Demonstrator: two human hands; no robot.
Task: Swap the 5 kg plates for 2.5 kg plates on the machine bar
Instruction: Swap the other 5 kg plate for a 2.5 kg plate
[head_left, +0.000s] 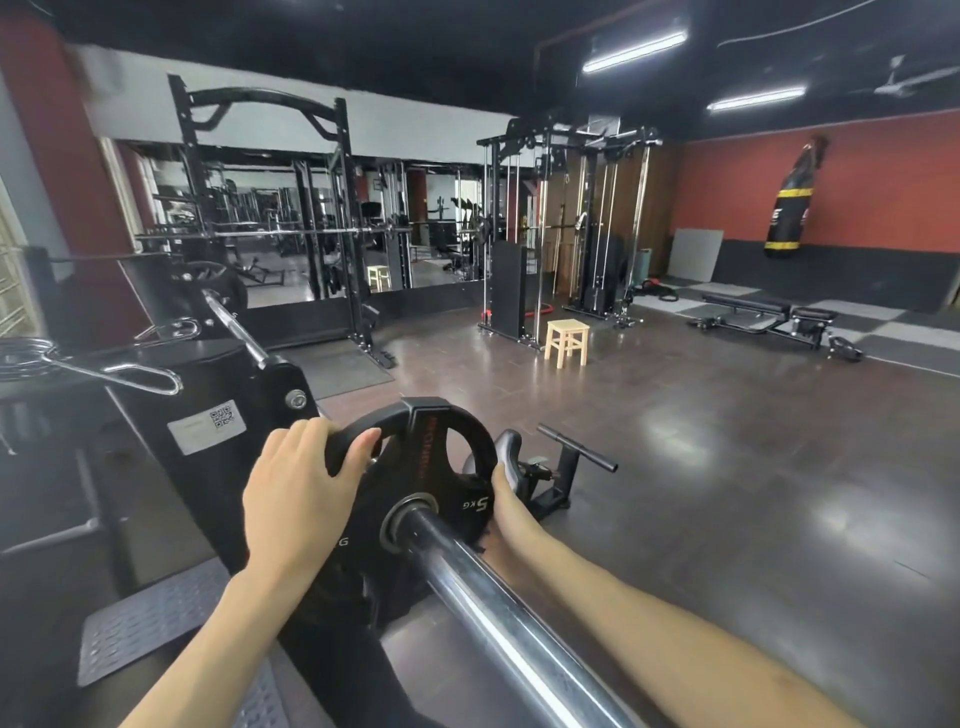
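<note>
While the bar (483, 597) runs from the lower right up between the two hands, a black plate (421, 467) is seen threaded on it, its centre hole ringed by the bar's steel. The plate is gripped at its upper left rim by the left hand (296, 499), with the fingers (358, 449) curled through a grip slot. The right hand (501, 493) is set against the plate's right edge; most of it is hidden behind the plate, so its hold cannot be told for certain, though contact is shown. "5 KG" is read on the plate face just left of the right hand, upside down, and red lettering above the hub is too blurred to make out. A second "G" is glimpsed under the left wrist, the rest covered. Left of the left hand, a black machine body (228, 415) carries a white label (207, 427) with a QR code; its text is illegible. Further left, spring collars (114, 364) are laid on a black surface cut off by the frame edge. Beyond the right hand, a wooden stool (567, 340) is stood on the floor, well apart.
</note>
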